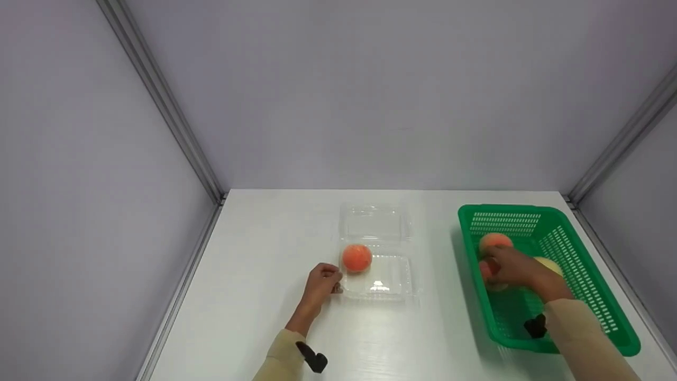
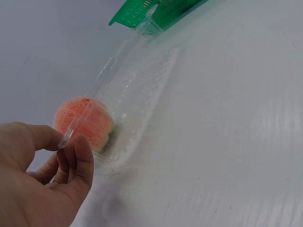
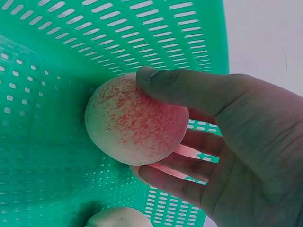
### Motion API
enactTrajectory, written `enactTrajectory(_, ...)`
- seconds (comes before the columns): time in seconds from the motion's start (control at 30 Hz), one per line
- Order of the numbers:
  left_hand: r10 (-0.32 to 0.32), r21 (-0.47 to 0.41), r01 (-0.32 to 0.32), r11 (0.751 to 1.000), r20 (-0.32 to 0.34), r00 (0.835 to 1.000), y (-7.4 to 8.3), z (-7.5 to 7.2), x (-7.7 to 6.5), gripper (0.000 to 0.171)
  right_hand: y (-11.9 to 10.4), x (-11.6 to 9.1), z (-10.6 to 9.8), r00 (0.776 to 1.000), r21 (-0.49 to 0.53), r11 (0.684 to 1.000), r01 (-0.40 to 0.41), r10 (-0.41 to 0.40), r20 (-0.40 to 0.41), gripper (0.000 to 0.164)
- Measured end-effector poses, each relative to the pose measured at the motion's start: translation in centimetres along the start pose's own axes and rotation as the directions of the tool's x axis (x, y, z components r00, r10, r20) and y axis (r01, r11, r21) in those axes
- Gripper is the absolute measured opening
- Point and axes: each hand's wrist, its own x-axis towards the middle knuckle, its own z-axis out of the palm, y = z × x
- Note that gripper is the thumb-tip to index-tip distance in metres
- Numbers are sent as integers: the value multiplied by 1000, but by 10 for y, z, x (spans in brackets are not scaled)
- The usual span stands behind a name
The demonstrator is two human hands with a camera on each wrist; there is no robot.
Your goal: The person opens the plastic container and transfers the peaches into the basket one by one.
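Note:
A clear plastic clamshell box (image 1: pixel 389 272) lies opened out on the white table, its lid (image 1: pixel 373 223) spread toward the back wall. In its left half sits one orange-pink peach (image 1: pixel 357 258). My left hand (image 1: pixel 321 283) pinches the box's left rim between thumb and fingers, close to that peach. Inside the green basket (image 1: pixel 608 296), my right hand (image 3: pixel 255 127) grips a red-speckled peach (image 3: pixel 135 123), thumb on top and fingers round its side. Another pinkish fruit shows partly behind those fingers. A pale yellow fruit (image 1: pixel 550 264) is partly hidden by the right hand.
The basket has tall slotted walls and stands near the table's right edge. Grey-white panels (image 1: pixel 370 106) rise behind the table and on both sides. White tabletop (image 1: pixel 433 317) lies between the box and the basket.

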Motion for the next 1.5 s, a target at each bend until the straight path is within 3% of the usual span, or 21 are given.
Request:
enactTrajectory(0.27, 2, 2, -2, 1000, 0, 1000, 0, 0, -1, 27, 1, 1, -2, 998, -67, 997, 44, -47, -49, 45)
enactTrajectory(0.73, -6, 10, 7, 1000, -19, 1000, 0, 0, 0, 22, -1, 8, -5, 986, -105, 989, 106, -118, -117, 11)
enactTrajectory(0.93, -22, 13, 23, 1000, -23, 999, 1, 0, -1, 20, -4, 8, -5, 981, -99, 989, 106, -120, -155, 10)
enactTrajectory(1.17, -19, -1, 19, 1000, -25, 999, 2, -1, -2, 22, -10, 7, -4, 980, -80, 995, 56, -70, -188, 25)
enactTrajectory(1.5, -8, 14, 8, 1000, -13, 1000, 2, -2, -3, 24, -13, 10, -4, 963, -79, 993, 87, -104, -250, 17)
